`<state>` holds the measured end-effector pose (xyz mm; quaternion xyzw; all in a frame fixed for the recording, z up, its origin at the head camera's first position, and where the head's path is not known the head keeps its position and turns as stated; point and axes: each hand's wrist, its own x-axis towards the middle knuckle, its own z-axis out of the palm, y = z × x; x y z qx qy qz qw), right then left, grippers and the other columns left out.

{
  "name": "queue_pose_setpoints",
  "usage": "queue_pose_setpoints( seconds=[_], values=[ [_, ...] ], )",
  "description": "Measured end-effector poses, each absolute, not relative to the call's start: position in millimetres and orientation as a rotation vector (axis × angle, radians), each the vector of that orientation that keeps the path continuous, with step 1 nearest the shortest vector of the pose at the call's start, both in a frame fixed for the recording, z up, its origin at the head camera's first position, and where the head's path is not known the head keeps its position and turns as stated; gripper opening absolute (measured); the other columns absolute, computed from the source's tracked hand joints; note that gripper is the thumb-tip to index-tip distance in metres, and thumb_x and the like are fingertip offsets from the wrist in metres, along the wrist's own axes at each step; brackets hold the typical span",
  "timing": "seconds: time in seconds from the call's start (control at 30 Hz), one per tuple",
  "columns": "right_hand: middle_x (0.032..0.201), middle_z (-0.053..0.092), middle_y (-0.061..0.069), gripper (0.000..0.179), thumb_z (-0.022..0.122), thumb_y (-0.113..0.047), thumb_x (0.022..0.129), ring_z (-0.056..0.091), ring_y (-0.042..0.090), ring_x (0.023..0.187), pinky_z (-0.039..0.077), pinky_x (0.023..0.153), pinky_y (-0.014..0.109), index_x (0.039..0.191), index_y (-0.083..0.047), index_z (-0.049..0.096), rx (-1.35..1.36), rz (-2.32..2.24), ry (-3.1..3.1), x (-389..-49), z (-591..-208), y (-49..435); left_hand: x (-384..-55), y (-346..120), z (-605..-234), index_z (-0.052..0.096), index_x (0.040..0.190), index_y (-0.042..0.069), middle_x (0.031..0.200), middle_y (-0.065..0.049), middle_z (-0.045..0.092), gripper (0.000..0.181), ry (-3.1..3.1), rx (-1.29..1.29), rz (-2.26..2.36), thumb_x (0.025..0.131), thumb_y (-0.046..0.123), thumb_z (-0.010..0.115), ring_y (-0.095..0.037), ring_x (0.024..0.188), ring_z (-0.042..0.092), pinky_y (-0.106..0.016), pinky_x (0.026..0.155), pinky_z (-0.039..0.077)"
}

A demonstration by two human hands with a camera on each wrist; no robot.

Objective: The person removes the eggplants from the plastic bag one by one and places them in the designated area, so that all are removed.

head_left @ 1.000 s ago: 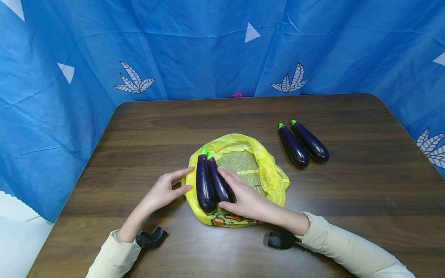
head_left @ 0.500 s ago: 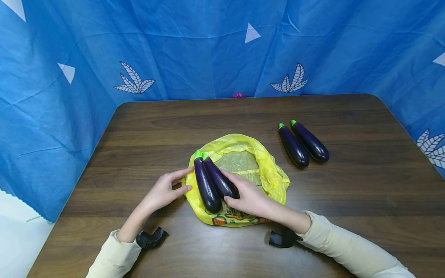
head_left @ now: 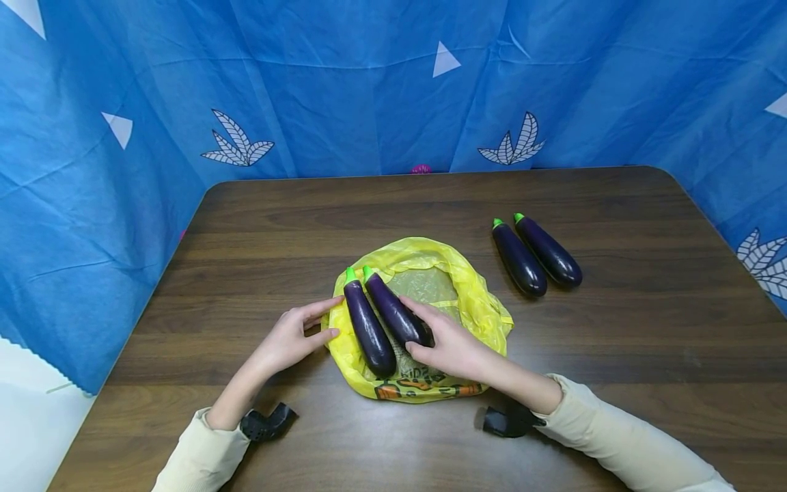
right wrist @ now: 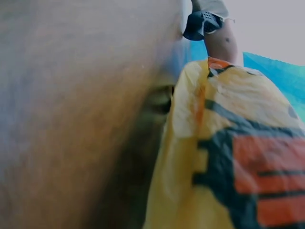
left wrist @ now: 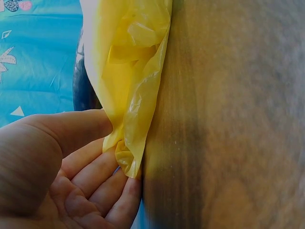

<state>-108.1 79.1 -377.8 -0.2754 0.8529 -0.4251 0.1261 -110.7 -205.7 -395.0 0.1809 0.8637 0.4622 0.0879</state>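
Note:
In the head view, my right hand grips a dark purple eggplant with a green stem end, thumb and fingers on its lower part. Left of it, a second eggplant lies at a slant. Both are over the left side of a yellow plastic bag whose mouth gapes upward. My left hand is at the bag's left rim. The left wrist view has the bag's edge between thumb and fingers. The right wrist view shows the bag's printed side but not the right hand.
Two more eggplants, a left one and a right one, lie side by side on the wooden table, behind and right of the bag. A blue patterned cloth hangs behind the table.
My right hand has shifted slightly right with its eggplant. The left eggplant's lower end has swung right, and a gap has opened between the two. My left hand has stayed at the rim.

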Motion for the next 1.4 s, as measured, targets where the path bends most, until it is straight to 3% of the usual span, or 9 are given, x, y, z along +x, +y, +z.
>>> queue_pose_setpoints(
  seconds=[0.27, 0.83, 1.4],
  values=[
    [0.14, 0.041, 0.02, 0.069, 0.066, -0.01, 0.083, 0.048, 0.031, 0.117, 0.045, 0.092, 0.045, 0.144, -0.004, 0.033, -0.78, -1.273, 2.51, -111, -373, 89, -111, -206, -395, 0.049, 0.131, -0.006, 0.132, -0.018, 0.05, 0.049, 2.567, 0.547, 1.382, 0.087, 0.005, 0.067, -0.03, 0.12, 0.047, -0.039, 0.097, 0.041],
    [0.14, 0.042, 0.017, 0.065, 0.065, -0.007, 0.086, 0.044, 0.034, 0.12, 0.04, 0.096, 0.049, 0.144, -0.006, 0.036, -0.78, -1.349, 2.534, -118, -370, 107, -111, -206, -395, 0.049, 0.132, -0.005, 0.132, -0.018, 0.05, 0.049, 2.567, 0.531, 1.371, 0.088, 0.007, 0.066, -0.029, 0.121, 0.047, -0.039, 0.097, 0.04],
    [0.142, 0.038, 0.019, 0.062, 0.063, 0.001, 0.086, 0.045, 0.036, 0.119, 0.038, 0.098, 0.051, 0.141, 0.002, 0.036, -0.73, -1.497, 2.505, -127, -361, 135, -110, -206, -395, 0.049, 0.132, -0.005, 0.132, -0.017, 0.05, 0.05, 2.567, 0.512, 1.362, 0.088, 0.008, 0.067, -0.029, 0.121, 0.047, -0.04, 0.097, 0.04]
  ],
)
